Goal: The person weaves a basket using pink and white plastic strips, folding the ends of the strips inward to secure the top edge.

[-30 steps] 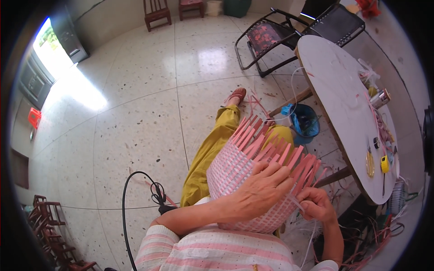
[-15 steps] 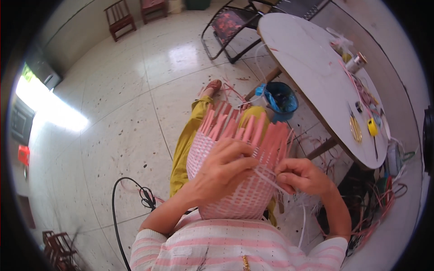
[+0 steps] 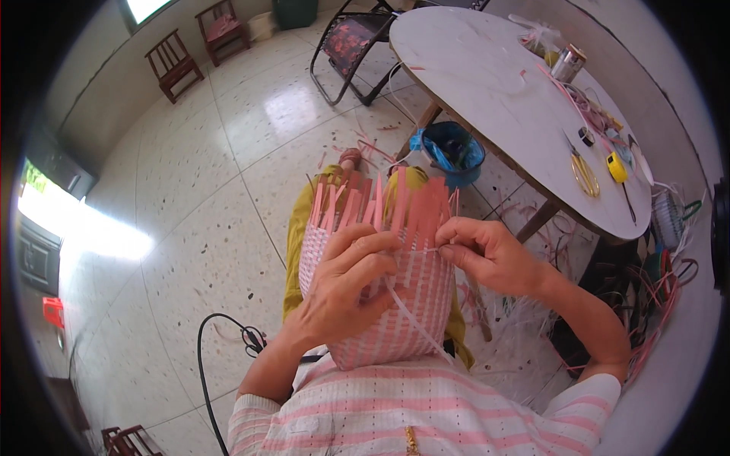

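A half-woven basket (image 3: 407,319) in pink and white leans across my lap, its loose pink uprights (image 3: 414,205) standing above the weave. My right hand (image 3: 494,254), at the weave's upper right edge, pinches a thin white strip (image 3: 418,250) between thumb and fingertips. Across the front left of the weave lies my left hand (image 3: 350,281), fingers bent, with the strip at its thumb and fingertips. From there a white tail (image 3: 420,327) hangs slantwise down the basket's front. Where the strip passes behind my left fingers is hidden.
At the right, a round white table (image 3: 502,83) bears yellow-handled scissors (image 3: 584,175), a yellow tape measure (image 3: 617,166) and a can (image 3: 569,63). A blue bin (image 3: 460,175) stands beneath its edge. Strip scraps (image 3: 544,220) litter the floor. A black cable (image 3: 204,365) curves at lower left.
My right hand has moved up and left, toward the weave's upper edge. The white strip now runs level there, and its tail hangs down the front. The head view has shifted.
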{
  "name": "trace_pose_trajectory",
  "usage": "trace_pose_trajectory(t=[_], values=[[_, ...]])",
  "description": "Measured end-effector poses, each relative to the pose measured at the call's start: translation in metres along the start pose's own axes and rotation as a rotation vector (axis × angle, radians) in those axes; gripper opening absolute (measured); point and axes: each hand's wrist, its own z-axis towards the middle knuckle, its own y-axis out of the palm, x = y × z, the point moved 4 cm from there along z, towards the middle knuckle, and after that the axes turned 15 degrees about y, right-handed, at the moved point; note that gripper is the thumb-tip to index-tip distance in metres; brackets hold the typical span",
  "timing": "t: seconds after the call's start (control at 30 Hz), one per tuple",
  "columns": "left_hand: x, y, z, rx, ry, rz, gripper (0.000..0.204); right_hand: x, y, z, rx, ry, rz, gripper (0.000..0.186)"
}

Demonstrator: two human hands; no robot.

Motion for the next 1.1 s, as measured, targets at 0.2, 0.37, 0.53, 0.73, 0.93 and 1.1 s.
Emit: trace_pose_trajectory(t=[0.2, 0.37, 0.53, 0.73, 0.93, 1.1], values=[[-0.003, 0.003, -0.003, -0.109, -0.047, 0.012, 0.038, -0.019, -0.003, -0.005, 0.225, -0.346, -0.441, 0.012], [-0.003, 0.004, -0.003, -0.107, -0.050, -0.032, 0.039, -0.041, -0.004, 0.003, 0.396, -0.582, -0.612, 0.009], [0.000, 0.005, 0.001, -0.089, -0.030, 0.003, 0.036, -0.049, -0.007, 0.018, 0.371, -0.646, -0.761, 0.009], [-0.003, 0.006, -0.003, -0.105, -0.044, -0.028, 0.041, -0.086, 0.011, 0.011, 0.321, -0.635, -1.240, 0.009], [-0.002, 0.004, -0.004, -0.094, -0.002, -0.021, 0.041, -0.093, 0.001, 0.006, 0.341, -0.438, -1.290, 0.010], [-0.005, 0.001, -0.007, -0.089, -0.006, -0.024, 0.043, -0.023, -0.028, 0.028, -0.165, 0.230, -0.239, 0.014]])
